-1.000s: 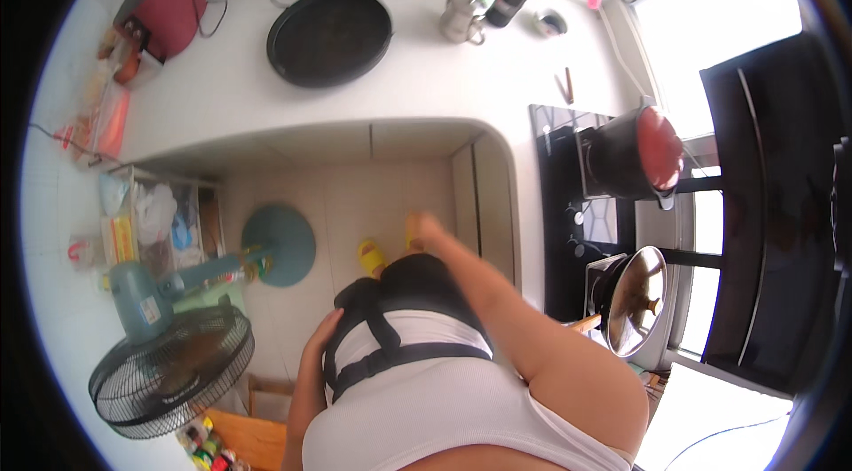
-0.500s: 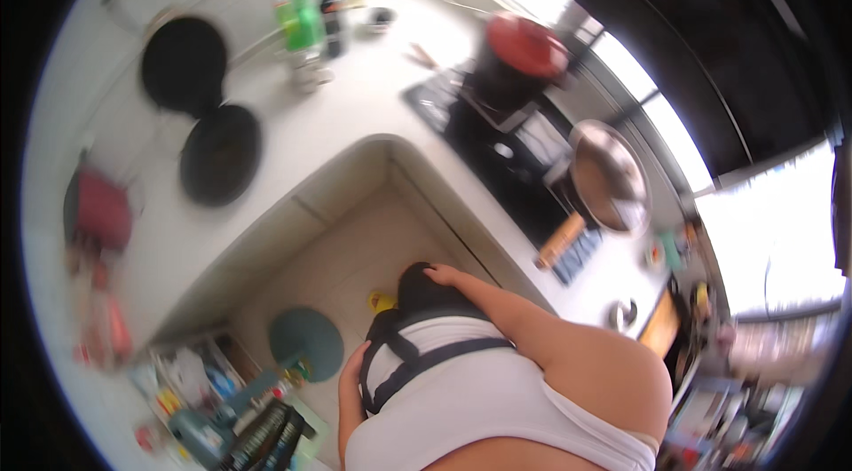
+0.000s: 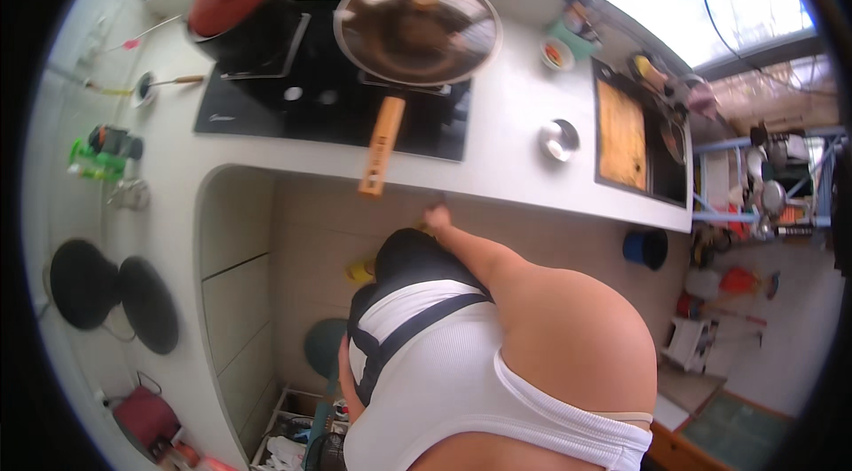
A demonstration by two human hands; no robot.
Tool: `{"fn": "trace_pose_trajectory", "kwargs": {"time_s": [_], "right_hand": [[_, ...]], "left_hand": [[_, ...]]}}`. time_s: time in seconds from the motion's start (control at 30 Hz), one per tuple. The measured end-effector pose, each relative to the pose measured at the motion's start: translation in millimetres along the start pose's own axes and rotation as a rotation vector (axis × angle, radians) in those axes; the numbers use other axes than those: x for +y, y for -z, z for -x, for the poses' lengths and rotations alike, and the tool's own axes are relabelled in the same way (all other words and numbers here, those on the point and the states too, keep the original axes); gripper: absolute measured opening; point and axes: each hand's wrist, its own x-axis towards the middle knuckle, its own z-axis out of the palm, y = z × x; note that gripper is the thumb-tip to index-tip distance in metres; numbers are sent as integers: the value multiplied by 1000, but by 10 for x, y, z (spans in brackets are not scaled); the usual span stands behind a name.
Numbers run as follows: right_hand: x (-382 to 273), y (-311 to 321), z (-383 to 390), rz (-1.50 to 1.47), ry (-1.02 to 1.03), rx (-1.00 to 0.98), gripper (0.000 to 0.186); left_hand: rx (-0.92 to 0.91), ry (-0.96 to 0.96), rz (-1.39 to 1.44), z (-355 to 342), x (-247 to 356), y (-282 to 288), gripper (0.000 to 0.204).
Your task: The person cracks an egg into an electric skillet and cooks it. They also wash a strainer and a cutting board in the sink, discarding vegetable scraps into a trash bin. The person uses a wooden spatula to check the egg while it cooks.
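**Right Hand Out Front, Lidded Pan at 12 O'Clock**

And here's the right hand point(image 3: 436, 215), arm stretched out near the middle of the view, just below the edge of the white bench point(image 3: 515, 116)! It's a blur at the fingers, so there's no telling whether they're clenched, released or grasping anything. The left hand point(image 3: 345, 356) sits at 7 o'clock, a mere sliver beside the white top point(image 3: 444, 356); its grip can't be told either.

Look up to 12 o'clock: there's the glass-lidded frying pan point(image 3: 415, 40) over the black hob point(image 3: 293, 120), its wooden handle point(image 3: 383, 147) jutting past the bench edge, the tip near the right hand, at that hand's 10 o'clock, with a gap between. Between 10 and 11, the red-lidded pot point(image 3: 235, 5) holds the hob's other end.

Swing round to 2 o'clock: a shiny metal bowl point(image 3: 560, 141) on the bench, then a wooden cutting board point(image 3: 621, 134) beyond. Just past 3, a blue-black bin point(image 3: 645, 249) on the floor point(image 3: 550, 236). And between 8 and 9, a round black griddle point(image 3: 148, 304) lies unfolded!
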Motion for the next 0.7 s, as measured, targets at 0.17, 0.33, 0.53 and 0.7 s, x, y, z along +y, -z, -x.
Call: {"fn": "trace_pose_trajectory", "kwargs": {"time_s": [0.17,0.33,0.53,0.7], "right_hand": [[-16,843,315,-457,-91,138,33],[-151,786,483,-595,161,38,23],[-46,812,520,-409,367,-106,32],[-75,734,599,-423,401,-102,35]], "left_hand": [[5,-146,-145,-359,-241,-176,51],[56,-88,-499,362,447,-1102,53],[168,-118,-595,706,207,-1410,53],[159,-101,-494,916,135,-1625,51]]}}
